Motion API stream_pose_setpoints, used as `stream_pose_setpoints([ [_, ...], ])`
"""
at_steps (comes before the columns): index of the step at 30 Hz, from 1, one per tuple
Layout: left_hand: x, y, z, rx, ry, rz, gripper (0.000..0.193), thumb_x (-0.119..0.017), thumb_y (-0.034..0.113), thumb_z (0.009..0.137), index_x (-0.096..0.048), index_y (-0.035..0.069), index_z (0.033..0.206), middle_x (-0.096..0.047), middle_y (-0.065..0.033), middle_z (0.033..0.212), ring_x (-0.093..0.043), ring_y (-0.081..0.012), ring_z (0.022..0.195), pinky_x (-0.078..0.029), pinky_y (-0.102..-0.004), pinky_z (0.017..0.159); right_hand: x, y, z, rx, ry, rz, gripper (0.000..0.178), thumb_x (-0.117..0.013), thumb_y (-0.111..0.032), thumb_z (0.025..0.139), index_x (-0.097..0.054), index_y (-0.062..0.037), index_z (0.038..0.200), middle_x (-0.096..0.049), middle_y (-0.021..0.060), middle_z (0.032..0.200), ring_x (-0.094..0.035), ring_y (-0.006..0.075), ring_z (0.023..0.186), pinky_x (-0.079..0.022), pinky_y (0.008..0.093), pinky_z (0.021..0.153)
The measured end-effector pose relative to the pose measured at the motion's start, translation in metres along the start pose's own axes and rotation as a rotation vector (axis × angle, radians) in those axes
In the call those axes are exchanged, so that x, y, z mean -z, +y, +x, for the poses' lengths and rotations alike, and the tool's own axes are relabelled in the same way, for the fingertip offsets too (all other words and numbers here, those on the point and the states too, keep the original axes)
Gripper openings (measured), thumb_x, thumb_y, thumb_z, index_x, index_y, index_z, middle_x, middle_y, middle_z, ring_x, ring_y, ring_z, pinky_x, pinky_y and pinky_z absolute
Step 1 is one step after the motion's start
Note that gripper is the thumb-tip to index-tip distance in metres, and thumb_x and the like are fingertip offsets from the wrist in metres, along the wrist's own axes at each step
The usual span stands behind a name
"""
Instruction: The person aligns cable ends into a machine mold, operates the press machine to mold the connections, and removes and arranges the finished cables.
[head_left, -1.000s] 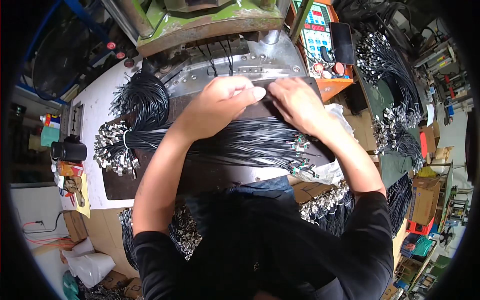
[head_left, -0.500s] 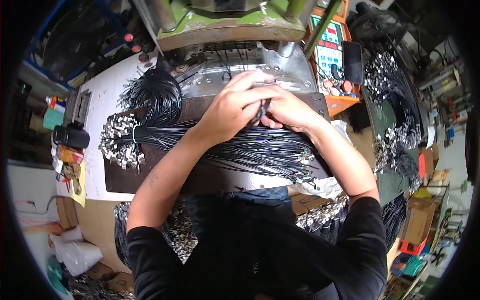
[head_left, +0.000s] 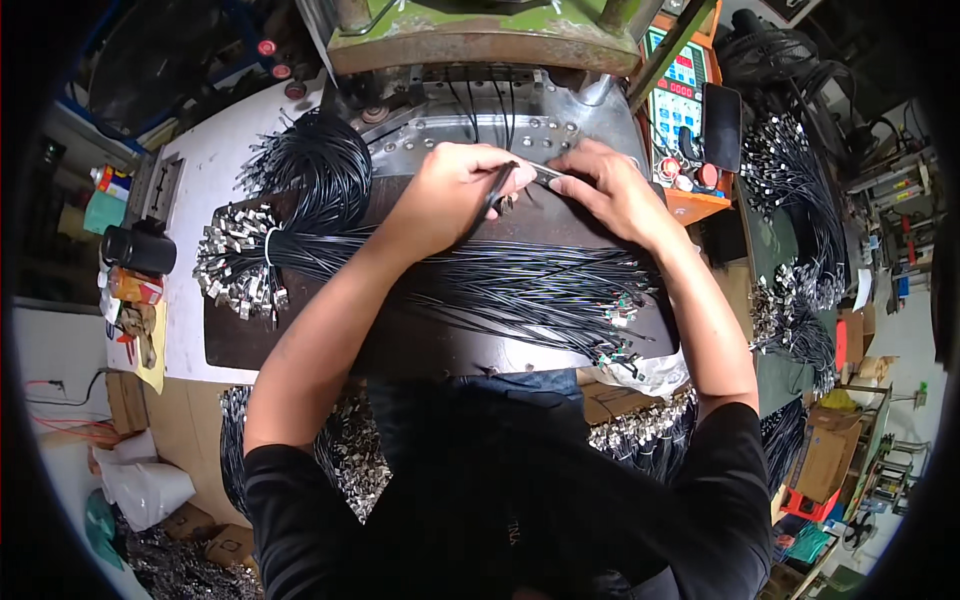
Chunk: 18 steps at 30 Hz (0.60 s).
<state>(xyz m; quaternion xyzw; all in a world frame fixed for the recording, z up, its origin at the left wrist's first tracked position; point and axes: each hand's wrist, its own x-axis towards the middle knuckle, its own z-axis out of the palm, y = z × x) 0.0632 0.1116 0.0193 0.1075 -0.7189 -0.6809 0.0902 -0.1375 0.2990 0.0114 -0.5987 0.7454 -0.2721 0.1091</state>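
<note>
My left hand [head_left: 455, 195] is closed, thumb and fingers pinching a bent black cable [head_left: 499, 190] that runs down beside the palm. My right hand [head_left: 612, 195] is just to its right, fingers curled and thumb against a slim greyish piece [head_left: 545, 172] between the hands; its kind is too small to tell. Below both hands lies a thick bundle of black cables [head_left: 480, 285] on a dark board. A white tie [head_left: 270, 246] binds its left end, where silvery connectors [head_left: 240, 255] fan out. Small green-and-metal ends [head_left: 622, 312] show at its right.
Ahead stands a green press [head_left: 480, 35] over a metal mold plate [head_left: 420, 130], with several thin black cables on it. A curled cable bundle [head_left: 325, 165] lies at the left. An orange control box [head_left: 680, 100] with a phone [head_left: 722, 128] is at the right, near more cables [head_left: 800, 190].
My hands, overlapped before, have come apart: the right has moved right, and the left now shows the cable in its pinch. The view has shifted slightly.
</note>
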Motion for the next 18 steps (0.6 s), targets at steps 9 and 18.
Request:
stream_pose_setpoints([
  [9,-0.008,0.017,-0.004,-0.034,0.023,-0.129,0.022,-0.07,0.017,0.104,-0.08,-0.003,0.105,-0.075,-0.0062,0.09,-0.062,-0.0093,0.076,-0.055,-0.0212,0.067,0.01,-0.042,-0.027,0.046,0.136,0.205,0.026,-0.07,-0.009,0.099,-0.072,0.0022,0.122,-0.072,0.0082,0.102,-0.065,0.0202,0.087,-0.051,0.0303,0.08],
  [18,-0.014,0.011,0.007,-0.04,0.039,-0.101,0.022,-0.072,0.014,0.102,-0.081,-0.001,0.115,-0.077,-0.0074,0.093,-0.065,-0.0106,0.079,-0.057,-0.0226,0.07,0.004,-0.069,-0.018,-0.28,0.165,0.671,0.033,-0.069,-0.004,0.101,-0.066,-0.0027,0.134,-0.072,0.0,0.085,-0.062,0.0162,0.07,-0.052,0.0254,0.074],
])
